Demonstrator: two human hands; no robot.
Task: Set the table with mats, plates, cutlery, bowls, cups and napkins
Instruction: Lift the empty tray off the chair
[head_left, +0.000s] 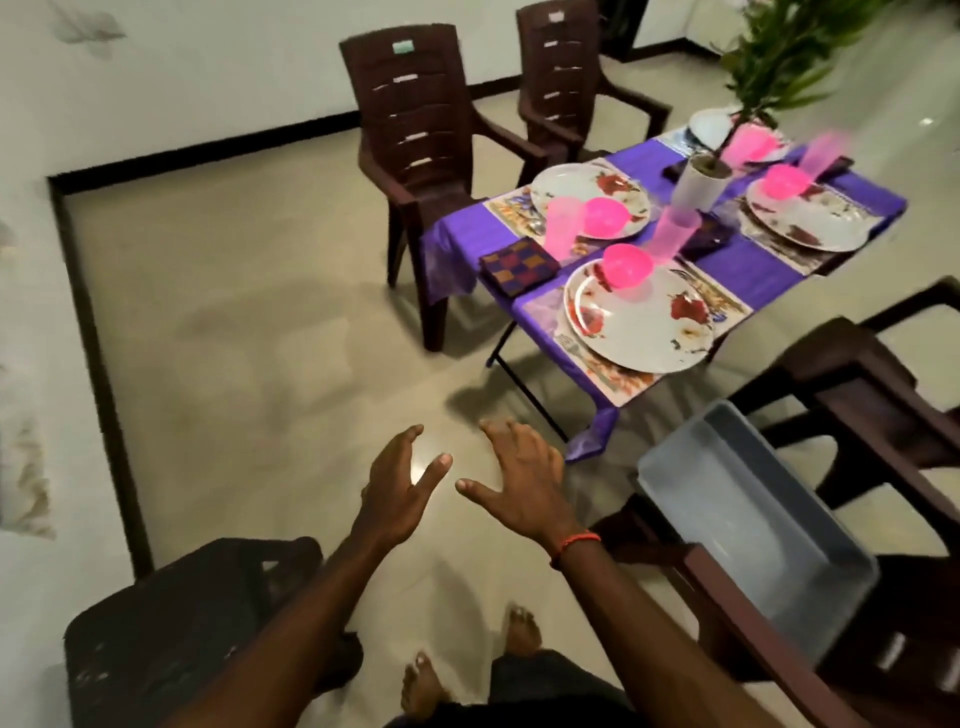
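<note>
The small folding table draped in purple cloth (737, 265) stands far and to the right of both hands, well apart from the fingers, which touch none of its things. On its near corner a printed rectangular mat (618, 382) carries a white round plate with red flower prints (644, 322). A bright pink plastic bowl (627, 266) sits on that plate's far edge. Left of this plate lies a dark folded napkin with coloured checks (519, 266), and beyond it stands a translucent pink tumbler cup (560, 222) beside a second flowered plate (566, 182). More plates, bowls and cups sit farther right, blurred. A white pot holding a green plant (698, 182) stands mid-table.

The left hand (400, 483) and the right hand (519, 478) reach forward over the bare pale floor, palms down, close together but not touching. The fingers of both are spread and relaxed, and neither hand holds anything. Both forearms stretch out nearly straight; a red thread band (576, 543) circles the right wrist.

A grey rectangular plastic tub (753, 530) rests on a dark brown chair (857, 395) just right of the right arm.
</note>
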